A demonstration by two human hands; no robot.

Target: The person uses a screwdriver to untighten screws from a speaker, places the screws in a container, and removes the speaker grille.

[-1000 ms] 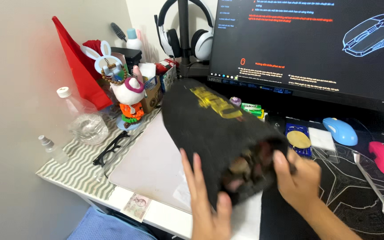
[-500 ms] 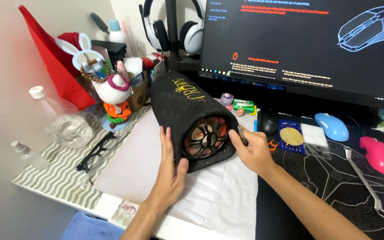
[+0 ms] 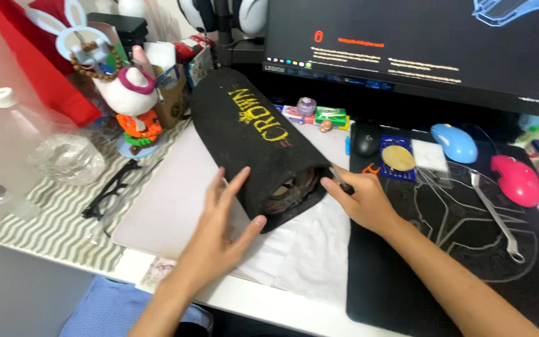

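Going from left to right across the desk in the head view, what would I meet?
Clear plastic bottle → black eyeglasses → left hand → black felt-covered tube speaker → right hand → blue mouse → pink mouse.

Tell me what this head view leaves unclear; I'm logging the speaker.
- Speaker: the grille on its near end is dark, partly behind the left hand.
- Right hand: the thin tool it pinches is too small to identify.
- Monitor: top cut off by the frame.

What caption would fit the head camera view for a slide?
Left hand rests against a black felt-covered cylinder speaker lying on a desk; right hand holds a thin tool at its open end.
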